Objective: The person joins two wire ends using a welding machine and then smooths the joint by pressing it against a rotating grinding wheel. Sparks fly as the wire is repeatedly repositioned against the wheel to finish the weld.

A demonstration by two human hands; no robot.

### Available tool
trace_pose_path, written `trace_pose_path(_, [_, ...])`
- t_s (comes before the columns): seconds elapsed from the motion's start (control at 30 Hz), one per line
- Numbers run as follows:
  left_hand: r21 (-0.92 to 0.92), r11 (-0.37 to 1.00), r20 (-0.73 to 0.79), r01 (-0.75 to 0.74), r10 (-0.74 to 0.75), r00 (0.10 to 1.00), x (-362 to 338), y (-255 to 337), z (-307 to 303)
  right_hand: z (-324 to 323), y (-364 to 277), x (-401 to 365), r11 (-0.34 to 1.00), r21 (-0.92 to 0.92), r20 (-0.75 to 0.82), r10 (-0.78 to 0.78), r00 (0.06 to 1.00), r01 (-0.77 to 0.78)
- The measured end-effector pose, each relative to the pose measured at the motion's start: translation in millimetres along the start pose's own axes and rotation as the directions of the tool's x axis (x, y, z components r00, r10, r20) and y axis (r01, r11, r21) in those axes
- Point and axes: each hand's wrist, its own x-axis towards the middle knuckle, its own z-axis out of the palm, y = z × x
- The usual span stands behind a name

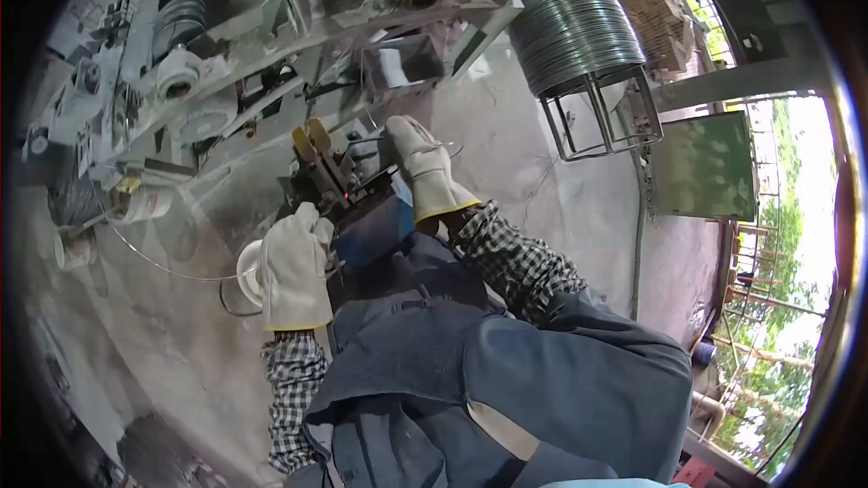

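Both hands wear pale work gloves with yellow cuff edges. My right hand point(423, 163) is closed round a thin metal wire point(366, 140), whose ends stick out on both sides of the glove. Between my hands stands a small machine point(339, 183) with two brass-coloured upright plates point(312, 139), a small red light and a blue body point(375, 228). My left hand point(297, 262) is at its left side, fingers curled; what they hold, if anything, is hidden. A white round object point(249, 271) and a long wire point(172, 273) lie beside that glove.
A large wire coil point(579, 32) stands on a metal frame point(604, 122) at the upper right. Dusty machine parts point(178, 77) and a beam point(298, 50) run across the top left. A green panel point(705, 167) is at the right, a bucket point(145, 203) at the left.
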Motion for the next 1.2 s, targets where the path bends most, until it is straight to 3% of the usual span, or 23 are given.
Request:
trace_pose_path(0.07, [0.104,0.993,-0.055,-0.052,0.058,0.997,-2.0,5.4,-0.5,3.3,-36.4,-16.1,0.982,-0.186,-0.011,-0.013,1.0,0.011])
trace_pose_path(0.1, [0.058,0.998,0.014,-0.009,0.008,1.0,0.1,3.1,-2.0,4.9,-54.7,-24.2,0.961,-0.277,-0.016,-0.019,1.0,0.014])
trace_pose_path(0.13, [0.125,0.99,-0.048,-0.068,0.075,0.996,-1.9,5.4,-1.2,6.0,-61.3,-29.7,0.983,-0.186,0.002,0.015,1.0,-0.015])
trace_pose_path(0.2, [0.079,0.997,-0.009,-0.026,0.027,1.0,-4.8,16.2,-9.4,7.8,-73.1,-39.7,0.996,-0.002,0.038,0.084,0.996,-0.084])
trace_pose_path(0.27, [0.091,0.996,0.041,-0.012,0.008,0.999,1.6,-5.9,6.6,5.2,-57.0,-29.4,0.985,-0.173,0.011,-0.024,1.0,0.025])
trace_pose_path(0.3, [0.078,0.997,0.029,-0.017,0.015,0.999,1.7,-5.0,6.6,6.9,-57.2,-42.3,0.997,0.078,0.035,0.014,0.999,-0.017])
trace_pose_path(0.4, [0.03,1.0,0.051,-0.009,0.007,0.999,-2.3,13.5,-9.2,5.3,-55.5,-57.9,0.943,0.332,0.079,0.002,0.997,-0.028])
trace_pose_path(0.47, [0.021,0.999,0.084,0.038,-0.039,0.996,9.1,-4.3,9.0,2.6,-57.1,-53.4,0.953,0.302,0.045,-0.017,0.999,0.003])
trace_pose_path(0.57, [0.024,0.996,0.109,0.088,-0.09,0.99,10.7,-10.7,9.9,6.5,-48.1,-41.8,0.996,0.081,-0.012,-0.038,0.999,0.039])
trace_pose_path(0.67, [-0.127,0.969,0.185,0.211,-0.186,0.965,0.3,17.5,-21.5,3.6,-35.9,-16.9,0.991,0.118,0.075,0.056,0.996,-0.065])
trace_pose_path(0.7, [0.034,0.989,0.15,0.146,-0.149,0.977,9.7,-4.1,-2.9,0.8,-33.1,-12.0,0.977,0.173,0.104,0.11,0.989,-0.127])
trace_pose_path(0.77, [-0.061,0.998,0.048,0.006,-0.003,0.999,4.6,-19.6,3.0,-7.0,-55.8,-32.7,0.924,0.267,0.131,0.245,0.961,-0.272])
trace_pose_path(0.8, [0.011,1.0,0.052,0.008,-0.009,0.999,3.8,-20.3,7.6,-7.3,-79.7,-58.5,0.947,0.249,0.161,0.166,0.973,-0.203])
trace_pose_path(0.83, [-0.036,0.998,-0.012,-0.043,0.043,0.999,-0.9,-23.0,9.8,-6.1,-101.9,-86.7,0.963,0.236,0.193,0.082,0.978,-0.127])
trace_pose_path(0.87, [-0.068,0.993,-0.081,-0.099,0.093,0.992,-4.4,-26.8,11.1,-24.7,-29.7,-35.5,0.8,0.542,0.314,0.09,0.945,-0.257])
trace_pose_path(0.9, [0.09,0.977,-0.034,-0.192,0.196,0.98,-1.5,-41.7,22.6,-42.9,41.2,14.8,0.53,0.741,0.43,0.097,0.897,-0.413])
trace_pose_path(0.93, [0.041,0.984,-0.051,-0.174,0.176,0.983,-1.9,-41.2,21.4,-37.3,-17.6,-41.6,0.743,0.577,0.258,0.229,0.939,-0.34])
trace_pose_path(0.97, [-0.009,0.988,-0.068,-0.157,0.156,0.985,-1.5,-40.9,20.1,-42.5,-29.5,-61.3,0.799,0.507,0.215,0.246,0.945,-0.324])
trace_pose_path(1.03, [0.127,0.983,-0.037,-0.134,0.14,0.99,8.3,-46.1,33.3,-57.3,-27.5,-79.4,0.839,0.455,0.201,0.231,0.952,-0.3])
trace_pose_path(1.07, [0.053,0.993,-0.08,-0.103,0.107,0.991,6.2,-45.6,34.4,-65.0,-29.2,-92.6,0.86,0.423,0.19,0.225,0.955,-0.287])
trace_pose_path(1.1, [0.059,0.98,-0.096,-0.189,0.194,0.976,6.8,-54.6,43.9,-70.6,-34.8,-105.9,0.884,0.382,0.186,0.213,0.959,-0.27])
trace_pose_path(1.13, [0.057,0.983,-0.102,-0.175,0.18,0.978,4.1,-53.3,37.4,-67.9,-50.1,-120.6,0.908,0.337,0.198,0.191,0.962,-0.249])
trace_pose_path(1.2, [0.003,0.98,-0.072,-0.197,0.197,0.978,3.5,-48.7,34.9,-50.7,-93.7,-135.5,0.959,0.253,0.256,0.065,0.964,-0.131])
